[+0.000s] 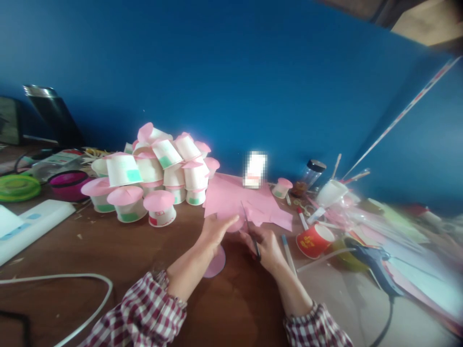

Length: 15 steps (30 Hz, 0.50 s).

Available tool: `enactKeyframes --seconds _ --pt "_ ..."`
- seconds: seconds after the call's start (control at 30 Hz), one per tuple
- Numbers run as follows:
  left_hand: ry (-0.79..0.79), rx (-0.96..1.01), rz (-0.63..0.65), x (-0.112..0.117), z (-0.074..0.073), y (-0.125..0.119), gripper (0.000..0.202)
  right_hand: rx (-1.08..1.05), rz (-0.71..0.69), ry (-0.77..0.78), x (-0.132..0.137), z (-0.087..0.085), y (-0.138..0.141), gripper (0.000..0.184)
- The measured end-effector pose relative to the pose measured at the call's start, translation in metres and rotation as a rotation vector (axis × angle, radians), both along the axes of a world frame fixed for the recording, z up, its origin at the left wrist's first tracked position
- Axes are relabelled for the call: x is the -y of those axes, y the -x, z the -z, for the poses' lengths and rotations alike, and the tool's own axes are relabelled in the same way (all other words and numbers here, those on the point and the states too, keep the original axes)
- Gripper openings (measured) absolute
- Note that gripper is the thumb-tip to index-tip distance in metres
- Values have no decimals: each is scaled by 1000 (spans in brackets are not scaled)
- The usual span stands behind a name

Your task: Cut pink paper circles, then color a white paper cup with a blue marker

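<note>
Checked sleeves (144, 308) sit closest; left hand (216, 233) pinches pink paper (233, 225), right hand (266, 248) holds scissors (256, 247); many cups (125, 171) wear pink tops (125, 195) — one loose circle (217, 264) tops none yet.

Brown table (235, 301) beneath cups (130, 212), pink paper (231, 193)

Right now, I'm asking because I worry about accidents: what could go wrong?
The scissors in the right hand are close to the left hand and its pink paper, so a slip might cause a nick. The paper cups are piled unevenly; a bump could topple some.
</note>
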<state>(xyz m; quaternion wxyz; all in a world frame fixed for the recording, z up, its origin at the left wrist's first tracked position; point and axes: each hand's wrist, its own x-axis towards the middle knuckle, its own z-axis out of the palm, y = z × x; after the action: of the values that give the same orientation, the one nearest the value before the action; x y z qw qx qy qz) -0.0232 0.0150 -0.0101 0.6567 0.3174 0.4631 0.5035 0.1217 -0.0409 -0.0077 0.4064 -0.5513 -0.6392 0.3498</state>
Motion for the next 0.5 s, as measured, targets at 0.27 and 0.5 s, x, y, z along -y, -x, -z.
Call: enactKeyframes --seconds 0.27,0.5 --pt "1 0 37 -2 4 -1 45 -62 -21 55 1 0 0 22" --pt "20 -47 37 -2 3 -1 44 -86 -25 71 1 -4 1 22"
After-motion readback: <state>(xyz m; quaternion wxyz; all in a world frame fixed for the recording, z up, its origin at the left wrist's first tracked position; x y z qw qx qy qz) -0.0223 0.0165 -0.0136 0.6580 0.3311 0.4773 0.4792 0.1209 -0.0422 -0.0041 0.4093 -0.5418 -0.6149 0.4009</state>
